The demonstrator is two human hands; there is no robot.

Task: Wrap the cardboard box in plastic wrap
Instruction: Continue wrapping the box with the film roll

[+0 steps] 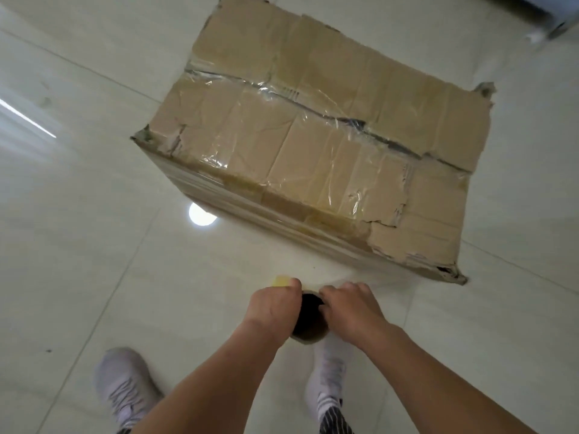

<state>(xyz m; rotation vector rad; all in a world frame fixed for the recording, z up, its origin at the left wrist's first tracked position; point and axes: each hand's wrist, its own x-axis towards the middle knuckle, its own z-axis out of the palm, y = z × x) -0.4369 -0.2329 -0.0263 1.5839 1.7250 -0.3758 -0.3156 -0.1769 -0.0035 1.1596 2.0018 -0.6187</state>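
Observation:
A large worn cardboard box (319, 142) lies on the tiled floor ahead of me, its top seam and near side covered in shiny plastic wrap. Below it, close to my body, I hold a roll of plastic wrap (308, 324) on a cardboard tube, seen end-on with its dark hollow core facing up. My left hand (272, 305) grips the roll's left side and my right hand (347, 305) grips its right side. A faint sheet of film stretches from the roll toward the box's near right corner.
Glossy pale floor tiles (94, 245) surround the box and reflect a round ceiling light (202, 214). My two feet in light sneakers (125, 386) stand just below the roll. A blurred white and blue object (551, 20) sits at the top right.

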